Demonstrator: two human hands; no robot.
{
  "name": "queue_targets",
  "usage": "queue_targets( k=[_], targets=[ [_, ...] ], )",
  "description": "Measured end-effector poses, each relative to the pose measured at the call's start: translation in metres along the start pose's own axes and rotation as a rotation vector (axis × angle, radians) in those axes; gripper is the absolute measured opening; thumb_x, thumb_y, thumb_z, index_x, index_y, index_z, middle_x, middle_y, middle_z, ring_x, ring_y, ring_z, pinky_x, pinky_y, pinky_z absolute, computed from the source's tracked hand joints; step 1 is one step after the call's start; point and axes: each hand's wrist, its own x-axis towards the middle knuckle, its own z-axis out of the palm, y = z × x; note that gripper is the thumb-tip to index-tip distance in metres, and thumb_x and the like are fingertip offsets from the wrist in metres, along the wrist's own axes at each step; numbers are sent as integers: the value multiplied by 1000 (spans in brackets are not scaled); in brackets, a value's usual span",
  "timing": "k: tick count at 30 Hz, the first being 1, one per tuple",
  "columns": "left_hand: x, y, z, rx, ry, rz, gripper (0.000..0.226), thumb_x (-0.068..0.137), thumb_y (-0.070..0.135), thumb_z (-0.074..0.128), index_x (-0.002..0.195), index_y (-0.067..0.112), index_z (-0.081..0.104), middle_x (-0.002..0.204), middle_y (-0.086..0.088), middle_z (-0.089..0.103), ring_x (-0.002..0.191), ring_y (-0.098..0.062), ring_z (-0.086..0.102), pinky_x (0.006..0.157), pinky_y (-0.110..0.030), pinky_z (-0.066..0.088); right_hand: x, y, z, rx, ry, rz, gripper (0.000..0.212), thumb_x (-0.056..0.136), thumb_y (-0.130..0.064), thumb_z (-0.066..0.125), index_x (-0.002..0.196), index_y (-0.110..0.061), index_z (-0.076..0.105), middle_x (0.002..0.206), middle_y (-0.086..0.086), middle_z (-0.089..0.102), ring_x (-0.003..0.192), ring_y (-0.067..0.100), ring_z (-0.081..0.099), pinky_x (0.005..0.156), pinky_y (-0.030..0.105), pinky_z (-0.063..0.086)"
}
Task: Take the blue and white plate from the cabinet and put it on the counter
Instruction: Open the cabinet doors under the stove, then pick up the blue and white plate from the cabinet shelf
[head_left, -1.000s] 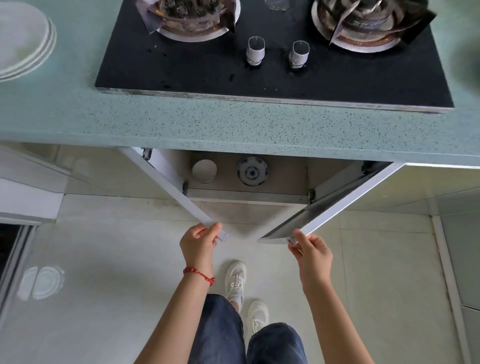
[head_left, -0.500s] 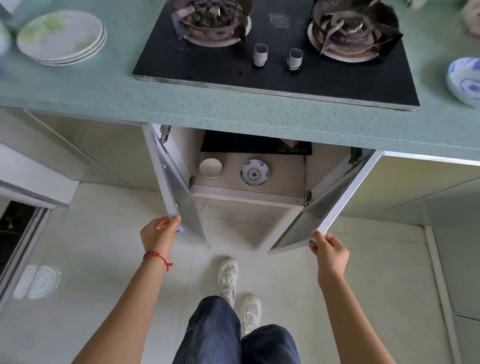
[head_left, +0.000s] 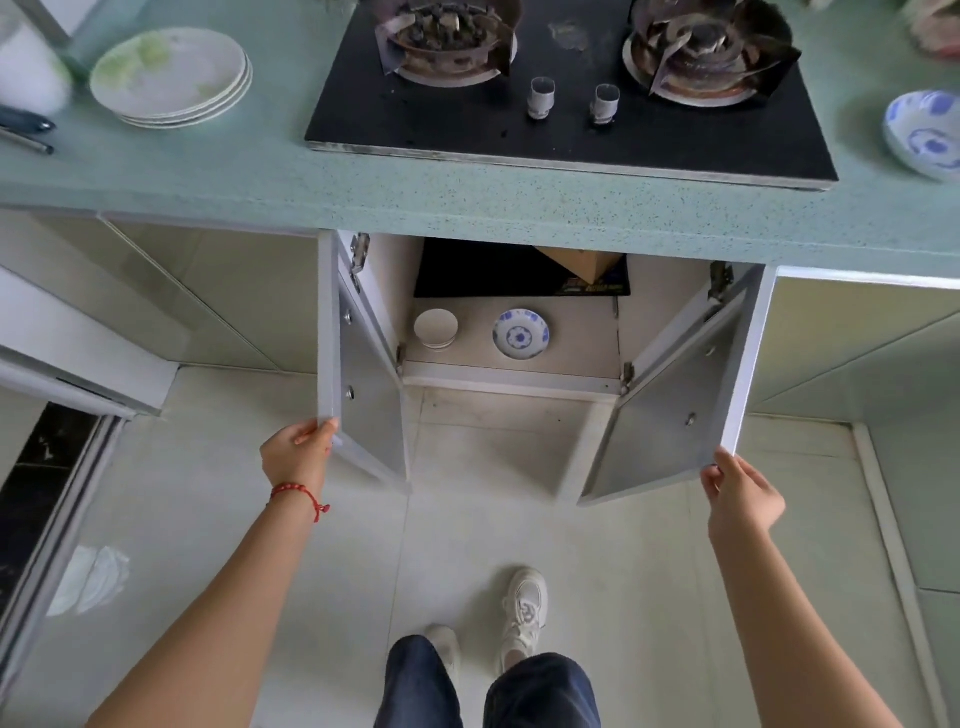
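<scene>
The blue and white plate lies flat on the floor of the cabinet under the speckled green counter. Both cabinet doors stand wide apart. My left hand grips the lower corner of the left door. My right hand grips the lower corner of the right door. Both hands are well in front of the plate, nearer to me.
A small white dish sits left of the plate, with a black tray and a wooden block behind. On the counter are a black gas hob, stacked white plates at left and a blue and white bowl at right.
Both doors have swung further outward with my hands moving apart. My view has pulled back, showing more of the cabinet floor and the counter.
</scene>
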Motion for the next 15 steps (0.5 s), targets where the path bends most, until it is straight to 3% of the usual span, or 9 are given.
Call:
queue_targets(
  k=[4, 6, 8, 9, 12, 13, 15],
  targets=[
    [14, -6, -22, 108, -3, 69, 12, 71, 17, 64, 61, 13, 67, 56, -7, 61, 61, -25, 52, 65, -27, 42, -5, -1, -4, -8, 54, -28, 7, 75, -3, 68, 78, -5, 62, 61, 5, 51, 51, 10, 45, 52, 12, 49],
    [22, -7, -33, 145, 1, 114, 12, 73, 14, 63, 62, 12, 66, 54, -6, 60, 62, -27, 53, 66, -28, 41, -4, -1, -7, -18, 78, -62, 14, 75, -4, 68, 87, -6, 62, 62, 4, 53, 53, 9, 48, 52, 12, 50],
    [29, -7, -42, 191, -11, 155, 10, 75, 11, 62, 68, 7, 67, 59, -9, 63, 64, -26, 54, 68, -27, 39, -4, -1, -10, -18, 98, -88, 10, 74, -4, 67, 83, -7, 63, 61, 3, 55, 51, 7, 51, 50, 10, 49],
    [32, -6, -47, 222, -16, 173, 9, 76, 10, 62, 73, 4, 68, 66, -14, 66, 66, -26, 54, 68, -27, 39, -6, -2, -13, -21, 100, -96, 6, 74, -3, 66, 75, -8, 63, 57, 1, 56, 46, 4, 52, 49, 9, 48],
    [32, -3, -55, 371, -16, 220, 18, 78, 6, 61, 92, -5, 65, 94, -25, 67, 83, -37, 57, 75, -37, 44, -8, 1, -19, -37, 91, -121, 25, 72, 0, 61, 56, -18, 56, 33, -11, 53, 36, 0, 47, 46, 9, 43],
    [27, -1, -55, 443, -10, 237, 25, 78, 5, 61, 100, -6, 61, 104, -28, 63, 94, -39, 56, 80, -41, 44, -12, 4, -20, -54, 87, -126, 27, 73, 0, 61, 56, -20, 54, 35, -12, 52, 38, 0, 46, 47, 10, 42],
    [10, 0, -51, 583, -14, 371, 37, 76, 3, 63, 111, -5, 56, 123, -29, 53, 114, -41, 48, 90, -48, 40, -23, 14, -22, -109, 78, -146, 25, 75, -3, 62, 66, -23, 50, 56, -10, 52, 53, 5, 45, 56, 17, 41]
  ],
)
